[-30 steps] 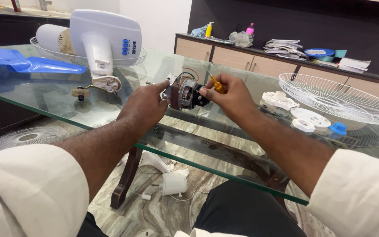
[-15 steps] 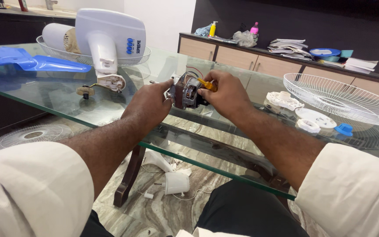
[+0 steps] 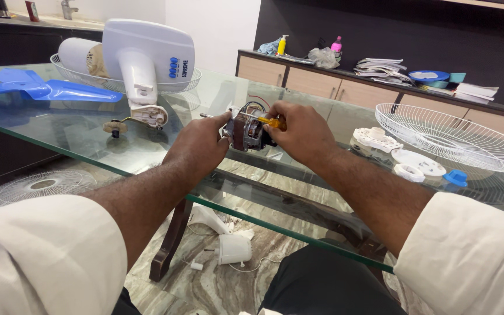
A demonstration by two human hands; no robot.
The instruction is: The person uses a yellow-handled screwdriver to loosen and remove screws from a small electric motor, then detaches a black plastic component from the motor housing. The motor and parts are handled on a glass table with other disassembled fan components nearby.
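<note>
My left hand grips a small fan motor with copper windings and coloured wires, held just above the glass table. My right hand is closed around a yellow-handled screwdriver whose tip goes into the motor's right side. Both forearms reach in from white sleeves at the bottom corners.
A white fan housing lies in a wire guard at the back left, beside blue fan blades. Another wire guard and white plastic parts sit on the right. On the floor lie a guard and a white part. A cluttered cabinet stands behind.
Both hands and the motor keep their grip and place; only the view has shifted slightly.
</note>
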